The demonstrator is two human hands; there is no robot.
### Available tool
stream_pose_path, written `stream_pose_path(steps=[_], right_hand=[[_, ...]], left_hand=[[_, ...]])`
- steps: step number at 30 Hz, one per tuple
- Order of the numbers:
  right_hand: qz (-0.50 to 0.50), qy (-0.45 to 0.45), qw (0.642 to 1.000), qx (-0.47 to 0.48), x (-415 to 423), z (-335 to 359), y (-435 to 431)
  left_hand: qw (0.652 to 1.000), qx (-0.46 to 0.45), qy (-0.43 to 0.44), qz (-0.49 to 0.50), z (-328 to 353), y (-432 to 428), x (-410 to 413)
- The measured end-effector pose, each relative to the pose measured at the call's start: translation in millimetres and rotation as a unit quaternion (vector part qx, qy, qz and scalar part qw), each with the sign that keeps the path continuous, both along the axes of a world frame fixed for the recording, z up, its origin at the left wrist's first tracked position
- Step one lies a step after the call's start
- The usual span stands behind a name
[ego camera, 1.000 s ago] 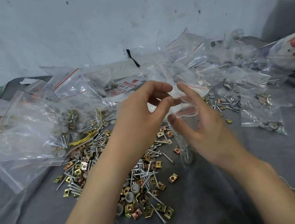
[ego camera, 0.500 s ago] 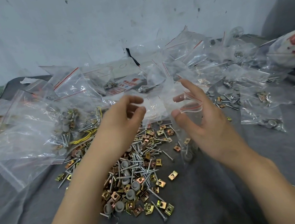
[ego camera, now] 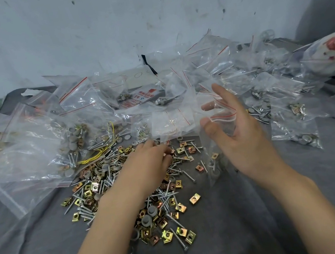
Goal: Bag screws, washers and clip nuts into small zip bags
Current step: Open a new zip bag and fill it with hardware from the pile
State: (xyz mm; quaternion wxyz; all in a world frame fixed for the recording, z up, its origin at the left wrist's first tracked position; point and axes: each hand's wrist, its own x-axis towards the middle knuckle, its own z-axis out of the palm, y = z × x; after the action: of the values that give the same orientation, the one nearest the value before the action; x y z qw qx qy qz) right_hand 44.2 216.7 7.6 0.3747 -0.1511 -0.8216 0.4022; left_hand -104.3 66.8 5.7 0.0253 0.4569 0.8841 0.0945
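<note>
A loose pile of silver screws (ego camera: 172, 193), grey washers (ego camera: 146, 219) and gold clip nuts (ego camera: 194, 198) lies on the grey cloth in the middle. My left hand (ego camera: 152, 161) is down on the far part of the pile, its fingertips curled and pinching a small clip nut. To the right, my right hand (ego camera: 237, 138) is raised and holds a small clear zip bag (ego camera: 215, 159) by its red-lined mouth, between thumb and fingers. The bag hangs down to the cloth with a few parts at its bottom.
Many clear zip bags (ego camera: 78, 109), some filled, are heaped along the back and right side. Large bags of parts (ego camera: 15, 156) lie at the left, with yellow wire (ego camera: 95, 155) beside them. A white wall (ego camera: 147, 22) stands behind. Bare grey cloth (ego camera: 240, 224) lies in front.
My left hand has let go of the bag's mouth and dropped to the pile of parts. My right hand keeps the bag and has shifted slightly right.
</note>
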Motion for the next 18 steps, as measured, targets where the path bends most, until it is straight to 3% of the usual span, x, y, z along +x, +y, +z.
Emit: stream_pose_path(steps=[10,18], right_hand=[[0.002,0.002,1.0,0.002,1.4,1.4,1.2],[-0.001,-0.002,1.0,-0.003,5.3,4.5,1.3]], left_hand=[[1.0,0.0,0.013,-0.017,3.4,4.9,2.7],[0.967,0.191,-0.166,0.01,5.8,-7.7,-9.1]])
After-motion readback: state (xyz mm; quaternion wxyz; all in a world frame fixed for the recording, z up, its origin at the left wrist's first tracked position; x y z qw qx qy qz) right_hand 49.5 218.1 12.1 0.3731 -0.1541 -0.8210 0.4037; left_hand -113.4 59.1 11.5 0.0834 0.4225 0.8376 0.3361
